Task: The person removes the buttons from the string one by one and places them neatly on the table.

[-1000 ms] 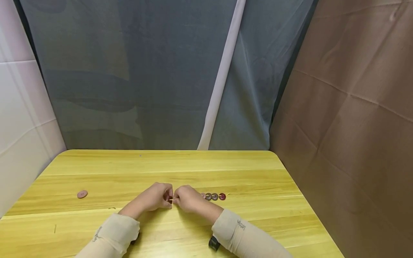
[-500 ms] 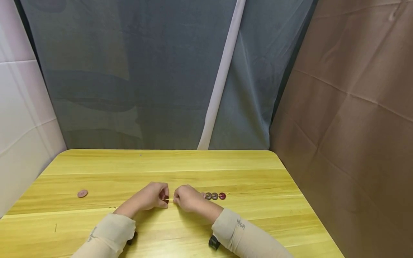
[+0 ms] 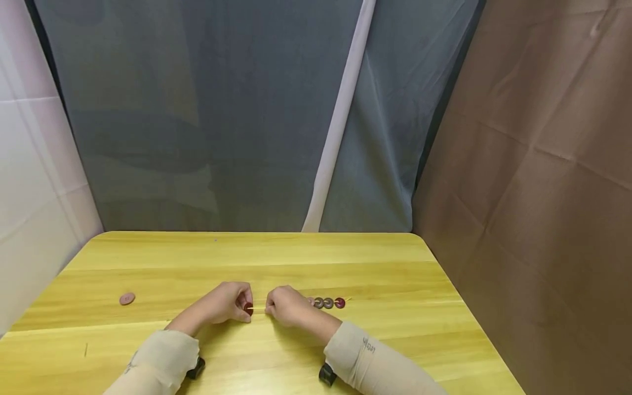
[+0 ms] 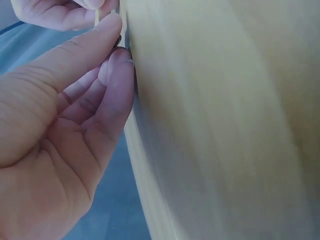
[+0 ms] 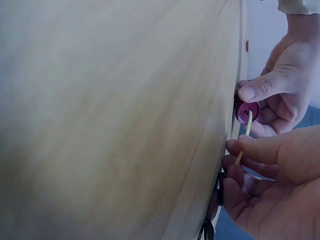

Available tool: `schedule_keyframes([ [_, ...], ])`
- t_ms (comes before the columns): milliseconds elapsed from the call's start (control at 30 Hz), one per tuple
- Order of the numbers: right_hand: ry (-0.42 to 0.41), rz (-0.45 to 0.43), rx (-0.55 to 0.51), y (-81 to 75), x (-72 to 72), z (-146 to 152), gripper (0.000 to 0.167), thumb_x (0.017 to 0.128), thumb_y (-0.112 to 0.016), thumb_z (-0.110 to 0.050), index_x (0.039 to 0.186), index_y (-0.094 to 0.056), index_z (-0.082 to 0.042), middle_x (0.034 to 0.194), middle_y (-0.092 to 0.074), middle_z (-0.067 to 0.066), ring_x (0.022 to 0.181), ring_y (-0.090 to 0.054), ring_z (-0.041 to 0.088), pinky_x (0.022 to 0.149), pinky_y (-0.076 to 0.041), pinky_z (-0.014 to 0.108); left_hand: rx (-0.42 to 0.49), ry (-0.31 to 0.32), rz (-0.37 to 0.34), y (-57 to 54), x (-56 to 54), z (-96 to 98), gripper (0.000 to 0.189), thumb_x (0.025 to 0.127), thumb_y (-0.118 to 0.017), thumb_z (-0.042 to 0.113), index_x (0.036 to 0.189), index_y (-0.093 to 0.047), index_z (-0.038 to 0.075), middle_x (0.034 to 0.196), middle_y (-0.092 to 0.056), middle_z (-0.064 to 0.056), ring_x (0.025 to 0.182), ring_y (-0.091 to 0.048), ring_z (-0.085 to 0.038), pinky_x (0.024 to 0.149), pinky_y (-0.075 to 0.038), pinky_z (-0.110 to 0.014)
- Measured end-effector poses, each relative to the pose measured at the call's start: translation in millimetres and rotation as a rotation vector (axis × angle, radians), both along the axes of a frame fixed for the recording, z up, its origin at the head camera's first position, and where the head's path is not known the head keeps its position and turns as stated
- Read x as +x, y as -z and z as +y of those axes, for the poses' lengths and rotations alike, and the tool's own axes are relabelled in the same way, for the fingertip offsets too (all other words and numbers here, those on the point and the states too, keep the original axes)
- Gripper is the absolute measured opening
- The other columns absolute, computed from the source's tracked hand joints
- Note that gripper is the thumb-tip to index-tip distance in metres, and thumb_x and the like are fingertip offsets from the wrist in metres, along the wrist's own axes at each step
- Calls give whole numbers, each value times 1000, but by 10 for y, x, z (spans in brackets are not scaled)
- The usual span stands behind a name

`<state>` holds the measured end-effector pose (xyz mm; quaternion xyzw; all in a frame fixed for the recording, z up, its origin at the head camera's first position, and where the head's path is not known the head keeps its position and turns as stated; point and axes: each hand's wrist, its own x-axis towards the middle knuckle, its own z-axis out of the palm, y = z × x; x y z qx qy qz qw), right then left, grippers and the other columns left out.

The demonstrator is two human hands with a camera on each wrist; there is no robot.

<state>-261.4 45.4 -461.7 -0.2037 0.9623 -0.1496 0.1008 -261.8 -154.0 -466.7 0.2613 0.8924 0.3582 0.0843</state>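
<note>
My left hand [image 3: 228, 302] pinches a dark red button [image 3: 249, 309] by its edge between thumb and fingers. In the right wrist view, a yellow string [image 5: 248, 125] comes out of a hole in that button's face. Just to the right, my right hand [image 3: 288, 305] pinches the string, which spans the short gap between the hands. Beyond the right hand lie two grey-brown buttons [image 3: 328, 303] and a red button [image 3: 339, 303] in a row on the string, its yellow tip past the red one. A pinkish button beside them is partly hidden by the right hand.
A loose pink button [image 3: 127, 298] lies flat at the left of the wooden table [image 3: 375, 263]. A grey curtain [image 3: 257, 137] hangs behind the table and a brown one [image 3: 533, 192] stands along its right side. Dark wrist cameras [image 3: 327, 374] sit under both cuffs.
My left hand has moved left with the dark red button, and more yellow string shows between the hands. My right hand stays nearly where it was.
</note>
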Motion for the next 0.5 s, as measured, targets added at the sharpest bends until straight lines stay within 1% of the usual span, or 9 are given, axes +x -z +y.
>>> schedule_keyframes([
  [33,9,-8,1,8,8,0,15,98,-70,-28,84,-73,-22,84,-65,-15,74,-54,2,92,-48,64,2,6,4,9,4,-20,33,73,-90,4,86,-59,7,77,-59,1,70,-51,-11,63,-46,-25],
  [100,16,-14,0,20,22,0,16,98,-69,-28,83,-72,-22,83,-64,-15,73,-53,2,92,-46,68,6,5,5,28,14,-59,33,73,-90,3,85,-59,7,77,-59,1,70,-51,-10,63,-46,-25],
  [300,-4,9,2,20,21,-17,17,99,-67,-28,85,-74,-21,81,-65,-15,69,-52,2,94,-47,65,16,-14,25,43,6,-226,33,74,-89,4,88,-60,7,79,-60,1,71,-52,-9,64,-47,-24],
  [400,-1,8,9,12,13,-26,16,99,-67,-29,87,-74,-22,83,-65,-15,70,-52,2,95,-43,70,14,-19,35,35,-5,-332,32,75,-89,5,89,-60,7,80,-59,1,72,-51,-10,64,-46,-25],
  [500,-3,5,12,7,8,-28,16,99,-66,-30,88,-74,-22,83,-65,-15,70,-52,2,94,-44,70,17,-36,19,27,-5,-442,32,75,-89,7,90,-61,7,80,-59,1,72,-52,-11,64,-47,-25],
])
